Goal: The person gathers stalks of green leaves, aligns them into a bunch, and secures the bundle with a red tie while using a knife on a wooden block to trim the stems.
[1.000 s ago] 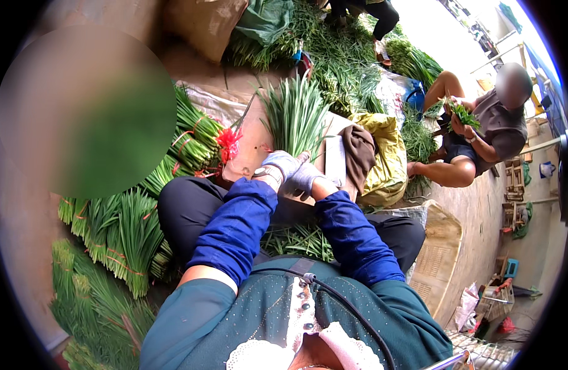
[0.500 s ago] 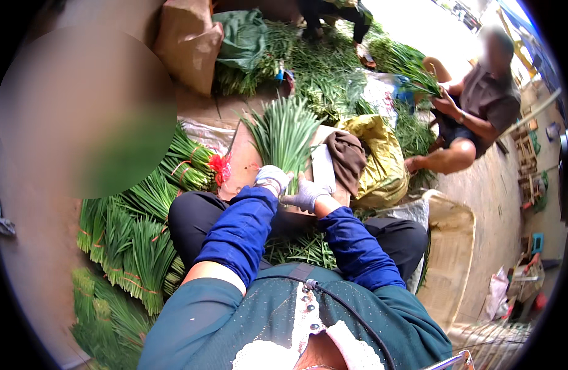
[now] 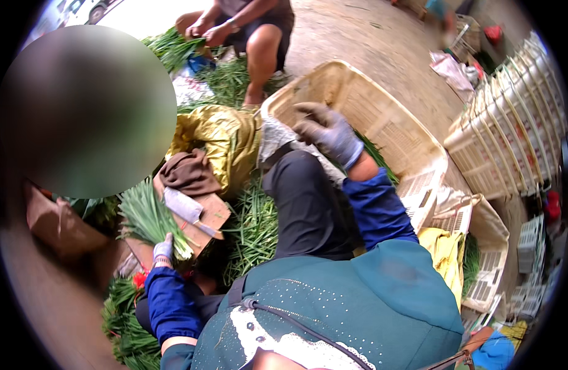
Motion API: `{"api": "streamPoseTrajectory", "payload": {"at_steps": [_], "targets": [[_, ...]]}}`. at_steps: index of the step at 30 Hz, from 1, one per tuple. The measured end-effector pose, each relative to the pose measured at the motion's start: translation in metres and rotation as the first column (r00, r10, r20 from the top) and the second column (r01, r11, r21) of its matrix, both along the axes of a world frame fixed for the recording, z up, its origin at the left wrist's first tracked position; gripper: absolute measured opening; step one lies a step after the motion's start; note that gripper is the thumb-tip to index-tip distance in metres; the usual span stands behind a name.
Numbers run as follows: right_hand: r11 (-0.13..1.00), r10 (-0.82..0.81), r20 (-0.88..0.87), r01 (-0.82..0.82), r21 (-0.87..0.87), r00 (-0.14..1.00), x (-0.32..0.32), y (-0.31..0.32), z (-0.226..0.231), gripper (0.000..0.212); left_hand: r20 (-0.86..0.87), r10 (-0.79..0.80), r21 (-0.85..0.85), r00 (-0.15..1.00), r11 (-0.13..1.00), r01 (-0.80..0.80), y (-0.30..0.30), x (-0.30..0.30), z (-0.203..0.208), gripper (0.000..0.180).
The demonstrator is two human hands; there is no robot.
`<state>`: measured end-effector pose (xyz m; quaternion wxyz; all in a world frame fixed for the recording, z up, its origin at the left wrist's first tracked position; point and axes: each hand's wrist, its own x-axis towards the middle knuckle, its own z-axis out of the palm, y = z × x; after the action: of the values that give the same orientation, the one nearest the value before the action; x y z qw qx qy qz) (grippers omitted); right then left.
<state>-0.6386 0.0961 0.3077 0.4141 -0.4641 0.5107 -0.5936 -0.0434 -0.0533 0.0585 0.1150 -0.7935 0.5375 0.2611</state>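
Note:
My left hand (image 3: pixel 163 250), in a pale glove, grips the cut-end side of a bunch of chives (image 3: pixel 147 214) lying on a wooden board (image 3: pixel 215 213). A cleaver (image 3: pixel 184 205) rests on that board beside the bunch, next to a crumpled brown cloth (image 3: pixel 191 172). Out to the right, my gloved right hand (image 3: pixel 330 132) is raised over the near side of a large cream plastic crate (image 3: pixel 382 102). Its fingers are apart and nothing shows in them. Some green leaves (image 3: pixel 375 154) show inside the crate, partly behind my right forearm.
A yellow woven sack (image 3: pixel 219 132) stands beyond the board. Loose chive leaves (image 3: pixel 253 231) lie beside my right leg, and tied bunches (image 3: pixel 126 320) lie at lower left. A co-worker (image 3: pixel 259 37) sits ahead, handling greens. Another crate (image 3: pixel 481 271) and a stacked pile (image 3: pixel 509 129) stand at right.
My view has swung to the right. My right hand has let go of the chives and moved out over the crate; my left hand still holds the bunch, now lower on the board.

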Motion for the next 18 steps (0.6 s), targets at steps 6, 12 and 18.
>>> {"api": "streamPoseTrajectory", "payload": {"at_steps": [6, 12, 18], "targets": [[0.738, -0.613, 0.024, 0.562, 0.373, 0.790, -0.195, 0.099, -0.117, 0.040, -0.043, 0.091, -0.004, 0.995, 0.996, -0.092, -0.004, -0.029, -0.003, 0.093], [0.521, -0.708, -0.085, 0.599, 0.607, 0.701, -0.226, 0.146, -0.219, 0.039, -0.185, 0.258, 0.004, 0.948, 0.965, -0.262, -0.009, 0.017, -0.030, 0.094], [0.525, -0.441, -0.365, 0.565, 0.636, 0.820, -0.218, 0.128, -0.304, 0.041, -0.189, 0.296, -0.034, 0.936, 0.951, -0.307, 0.001, -0.015, -0.011, 0.087]]}}
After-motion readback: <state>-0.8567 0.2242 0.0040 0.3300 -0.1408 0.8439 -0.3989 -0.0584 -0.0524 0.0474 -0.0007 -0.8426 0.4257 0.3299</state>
